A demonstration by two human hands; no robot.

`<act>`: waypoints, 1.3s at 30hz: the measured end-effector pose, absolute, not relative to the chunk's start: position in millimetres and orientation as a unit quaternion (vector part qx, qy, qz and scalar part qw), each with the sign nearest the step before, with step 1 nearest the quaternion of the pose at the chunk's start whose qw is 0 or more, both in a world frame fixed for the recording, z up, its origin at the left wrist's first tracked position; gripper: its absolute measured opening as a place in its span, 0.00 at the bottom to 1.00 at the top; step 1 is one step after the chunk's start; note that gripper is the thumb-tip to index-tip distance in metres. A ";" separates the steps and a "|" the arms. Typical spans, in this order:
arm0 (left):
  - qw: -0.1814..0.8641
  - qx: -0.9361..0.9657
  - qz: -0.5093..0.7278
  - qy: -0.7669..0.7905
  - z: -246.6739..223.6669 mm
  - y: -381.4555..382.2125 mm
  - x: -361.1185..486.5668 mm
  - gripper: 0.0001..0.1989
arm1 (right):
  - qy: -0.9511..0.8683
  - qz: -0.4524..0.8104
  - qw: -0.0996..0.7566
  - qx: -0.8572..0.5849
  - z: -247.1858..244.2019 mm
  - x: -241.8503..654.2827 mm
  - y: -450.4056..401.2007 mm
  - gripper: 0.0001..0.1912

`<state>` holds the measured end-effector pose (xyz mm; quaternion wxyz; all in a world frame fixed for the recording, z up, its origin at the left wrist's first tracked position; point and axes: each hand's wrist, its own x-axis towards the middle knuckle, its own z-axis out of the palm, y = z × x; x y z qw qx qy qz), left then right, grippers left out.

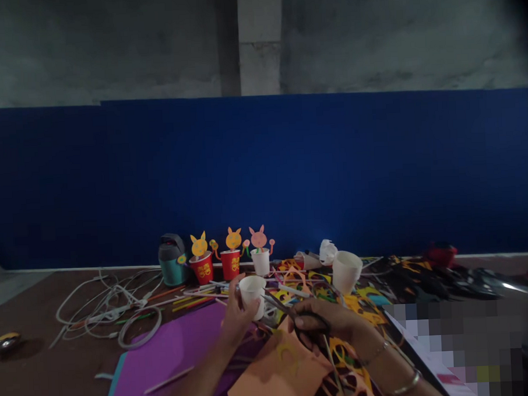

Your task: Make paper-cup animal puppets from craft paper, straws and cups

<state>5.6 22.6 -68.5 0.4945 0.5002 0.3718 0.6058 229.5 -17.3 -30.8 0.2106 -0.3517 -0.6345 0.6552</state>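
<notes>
Orange paper (271, 367) lies nearest the camera, its lower edge cut off by the frame. Beside it, a purple sheet (165, 342) runs partly beneath the left forearm.

Head view, items hard to make out: I find the lower right corner masked by a pixelated patch, and dark objects at the right blur together. Paper scraps (365, 307) are partly hidden behind the right hand (326, 321). I cannot tell whether the scissors (283, 306) touch the white cup (252, 300).

Head view, pose: I note the left hand (238, 316) reaching up from the bottom, thumb on the cup's near side, fingers around its left, pinching it upright above the tabletop (39, 371). The right hand comes in from the lower right, palm inward, a bangle (406, 384) at the wrist. Its fingers are closed around the scissors' handles, blades angled up and left toward the cup's right side.

Behind stand two red cups and a smaller white one, each bearing a paper animal face.
</notes>
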 end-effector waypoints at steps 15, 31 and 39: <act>0.456 0.541 0.580 0.403 -87.7 26.3 3.0 0.20 | -0.632 0.650 0.194 -0.374 -28.3 223.5 -19.7 0.19; 0.406 0.583 0.566 0.418 -80.2 23.0 -0.3 0.11 | -0.613 0.661 0.190 -0.389 -30.8 224.9 -18.2 0.17; 0.385 0.598 0.584 0.392 -81.3 25.5 -1.9 0.07 | -0.610 0.664 0.203 -0.382 -31.6 220.3 -19.0 0.17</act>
